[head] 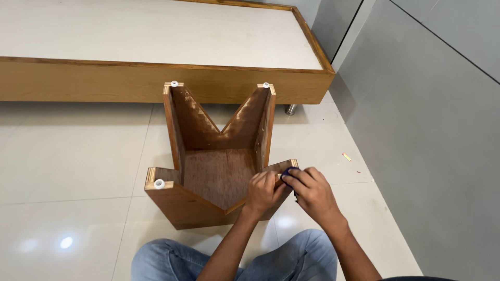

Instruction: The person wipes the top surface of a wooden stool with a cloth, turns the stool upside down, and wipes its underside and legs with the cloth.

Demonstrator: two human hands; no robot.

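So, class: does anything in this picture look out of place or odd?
The wooden stool stands upside down, feet up. A small yellow scrap lies loose on the tiled floor by the grey wall. Both hands work at one leg tip.

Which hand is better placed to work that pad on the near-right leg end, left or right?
Right. The right hand already grips the dark blue tool at that leg end of the upturned wooden stool; the left hand rests beside it, bracing.

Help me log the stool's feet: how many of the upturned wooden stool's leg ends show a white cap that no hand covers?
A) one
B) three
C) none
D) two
B: on the wooden stool, white caps show on three leg ends, while both hands cover the fourth corner.
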